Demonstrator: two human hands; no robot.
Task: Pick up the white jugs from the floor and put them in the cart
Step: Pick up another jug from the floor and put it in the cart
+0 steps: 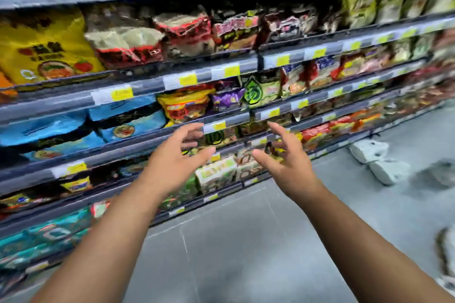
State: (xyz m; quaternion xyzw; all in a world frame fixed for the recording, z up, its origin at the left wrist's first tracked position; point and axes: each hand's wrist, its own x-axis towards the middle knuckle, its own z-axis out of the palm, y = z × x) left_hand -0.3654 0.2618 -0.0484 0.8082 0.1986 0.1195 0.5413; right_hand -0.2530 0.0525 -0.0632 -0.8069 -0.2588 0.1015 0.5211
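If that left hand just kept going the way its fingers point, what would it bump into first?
Most likely the shelf rail with its price tag, or the packets beneath it. The left hand points there, not at the white jugs on the floor. Blur leaves depth unclear.

White jugs [379,160] on grey floor [246,241]; yellow tags [122,94] on grey shelves [61,106].

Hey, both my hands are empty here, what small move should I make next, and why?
Probably turn right and step toward the white jugs lying on the floor. Your left hand and right hand are both open, hold nothing, and face the shelves, with the jugs off to their right.
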